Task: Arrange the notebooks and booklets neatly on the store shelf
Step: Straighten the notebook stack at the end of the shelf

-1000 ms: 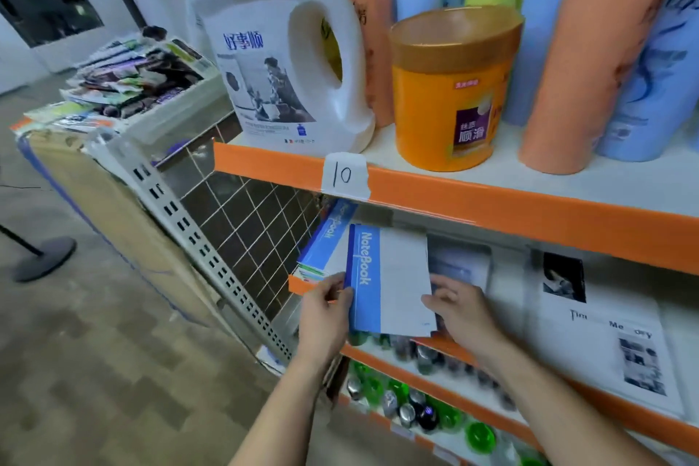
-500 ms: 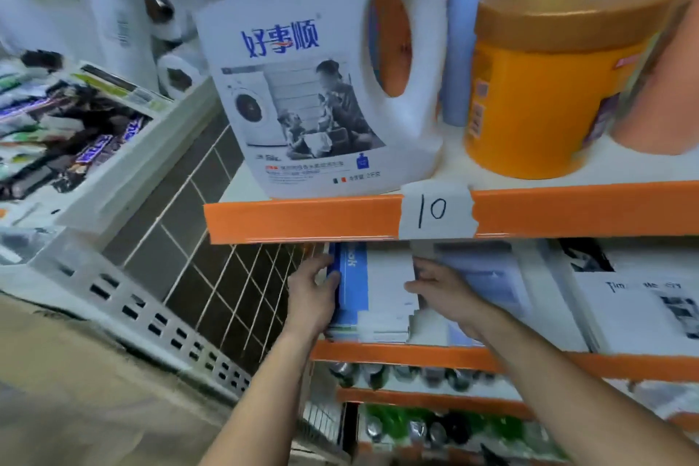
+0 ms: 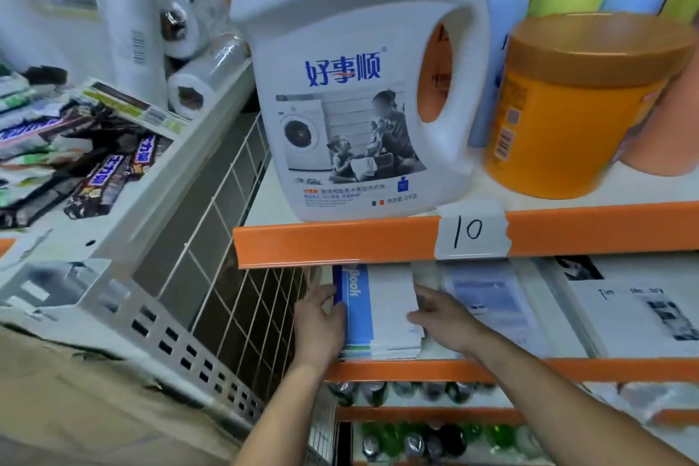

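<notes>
Orange-edged shelf [image 3: 567, 369], flat pale boards. On the upper tier stand a smooth white plastic detergent jug [image 3: 351, 87] with a moulded handle hole and a round orange tub [image 3: 575, 113] with a brown lid. Notebook stack [image 3: 382, 314], white covers with a blue spine strip, lies flat at the lower tier's left end. Left hand [image 3: 319, 325] curls round the spine side, right hand [image 3: 446, 318] pinches the opposite edge, thumb on the top cover. Torn paper tag [image 3: 471, 231] marked 10 sits above the stack

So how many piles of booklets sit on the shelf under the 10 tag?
3: the NoteBook stack at the left end; a blue-covered pile beside it; photo-cover booklets at the right. More may lie off-frame.
</notes>
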A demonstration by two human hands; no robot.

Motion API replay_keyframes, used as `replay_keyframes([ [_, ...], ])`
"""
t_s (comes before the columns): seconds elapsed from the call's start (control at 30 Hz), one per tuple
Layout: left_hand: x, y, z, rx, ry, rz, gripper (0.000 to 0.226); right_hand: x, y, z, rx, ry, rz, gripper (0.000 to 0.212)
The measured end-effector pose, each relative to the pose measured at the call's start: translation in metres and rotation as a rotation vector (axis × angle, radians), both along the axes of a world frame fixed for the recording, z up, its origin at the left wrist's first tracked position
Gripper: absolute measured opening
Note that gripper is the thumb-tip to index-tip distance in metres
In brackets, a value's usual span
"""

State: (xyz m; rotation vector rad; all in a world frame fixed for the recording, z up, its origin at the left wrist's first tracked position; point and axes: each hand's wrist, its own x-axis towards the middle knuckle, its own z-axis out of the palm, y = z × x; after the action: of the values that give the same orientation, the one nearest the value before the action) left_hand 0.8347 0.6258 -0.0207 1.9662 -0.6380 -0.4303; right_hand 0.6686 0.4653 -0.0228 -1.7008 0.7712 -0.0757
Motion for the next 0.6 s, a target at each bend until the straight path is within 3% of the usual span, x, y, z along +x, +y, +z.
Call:
replay_keyframes([
  [0.13,0.000,0.004,-0.001,0.079,0.050,-0.003,0.028,0.002,0.003,0.001,-0.022,0.002,0.018,0.044],
  [0.27,-0.004,0.011,0.003,0.129,0.065,-0.011,0.038,0.001,0.009,0.007,-0.073,0.053,-0.039,0.012],
  [0.37,-0.007,0.019,0.007,0.186,0.081,-0.065,0.032,-0.002,0.012,0.008,-0.131,0.110,-0.038,0.031],
  [0.6,-0.016,0.026,0.017,0.157,0.316,-0.114,0.044,0.001,0.015,0.014,-0.201,0.205,0.021,0.040],
])
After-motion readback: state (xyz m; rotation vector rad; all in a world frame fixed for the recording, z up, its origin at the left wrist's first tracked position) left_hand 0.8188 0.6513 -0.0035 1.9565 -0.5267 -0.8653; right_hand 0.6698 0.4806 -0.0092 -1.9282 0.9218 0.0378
